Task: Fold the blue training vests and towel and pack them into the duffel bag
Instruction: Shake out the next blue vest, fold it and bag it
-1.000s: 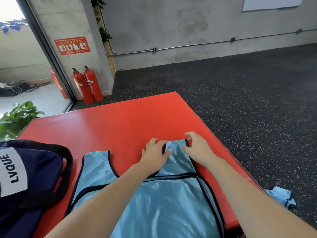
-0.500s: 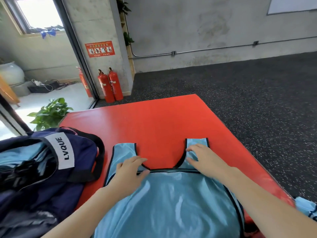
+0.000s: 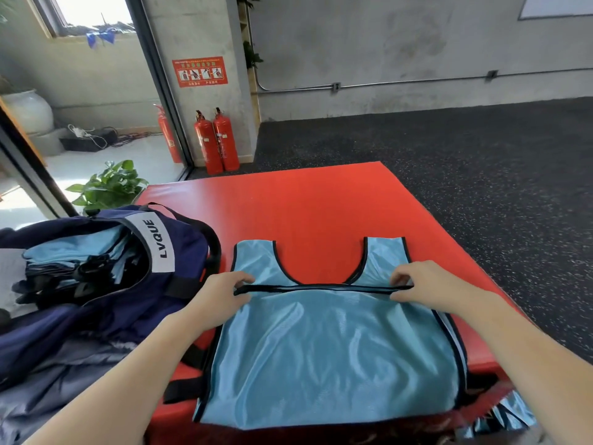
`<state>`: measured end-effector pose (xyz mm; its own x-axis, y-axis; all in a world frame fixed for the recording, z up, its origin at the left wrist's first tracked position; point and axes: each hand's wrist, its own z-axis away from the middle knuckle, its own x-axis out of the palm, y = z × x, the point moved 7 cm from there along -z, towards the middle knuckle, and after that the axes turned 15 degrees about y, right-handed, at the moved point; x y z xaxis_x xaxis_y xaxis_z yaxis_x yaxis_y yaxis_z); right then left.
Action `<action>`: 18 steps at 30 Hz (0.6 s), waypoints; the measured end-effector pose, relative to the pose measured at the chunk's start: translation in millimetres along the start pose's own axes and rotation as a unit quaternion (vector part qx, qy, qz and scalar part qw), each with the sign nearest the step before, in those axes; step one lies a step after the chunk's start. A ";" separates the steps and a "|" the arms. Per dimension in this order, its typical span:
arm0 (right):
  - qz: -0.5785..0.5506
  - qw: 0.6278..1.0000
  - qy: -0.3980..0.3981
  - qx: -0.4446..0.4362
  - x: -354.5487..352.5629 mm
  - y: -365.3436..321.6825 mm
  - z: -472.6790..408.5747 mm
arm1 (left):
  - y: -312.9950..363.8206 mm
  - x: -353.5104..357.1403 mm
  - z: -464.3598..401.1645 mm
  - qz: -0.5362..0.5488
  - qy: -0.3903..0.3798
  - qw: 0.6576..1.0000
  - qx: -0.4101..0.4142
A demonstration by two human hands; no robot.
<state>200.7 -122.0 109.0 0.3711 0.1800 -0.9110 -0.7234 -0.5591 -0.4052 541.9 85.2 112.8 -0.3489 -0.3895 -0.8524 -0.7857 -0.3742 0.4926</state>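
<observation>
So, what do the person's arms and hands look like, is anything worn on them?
Both forearms are bare as far as the frame shows: no sleeves in view. The left hand and right hand wear no gloves; no rings, watch or bracelets are visible.

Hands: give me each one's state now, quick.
Left hand: pinching the vest at its black hem.
Right hand: pinching the same hem's other end.

— How many light blue mesh vests with black trim (image 3: 333, 348) lay spread on the red padded mat (image 3: 321, 203)?
— One, and more sat folded in the single open navy duffel bag (image 3: 106, 284); I couldn't count those.
— Red fire extinguishers (image 3: 218, 139)?
— Three by the wall. One leafy green potted plant (image 3: 109, 186), too.
</observation>
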 end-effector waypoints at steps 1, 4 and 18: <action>0.009 1.000 -0.005 0.005 -1.1 2.7 1.6 | -0.9 -1.4 0.1 0.002 0.002 1.000 -0.004; 0.008 1.000 -0.011 0.024 -5.3 8.7 4.6 | -0.9 -5.0 0.5 0.004 0.006 1.000 -0.007; -0.228 0.954 0.182 0.072 -69.7 2.4 -30.1 | 14.8 -61.1 -44.8 0.117 0.200 0.971 -0.056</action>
<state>190.6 -160.2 173.9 0.8251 0.0713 -0.5605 -0.5007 -0.3675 -0.7838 574.5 65.8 180.0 -0.2667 -0.7621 -0.5900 -0.6405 -0.3173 0.6994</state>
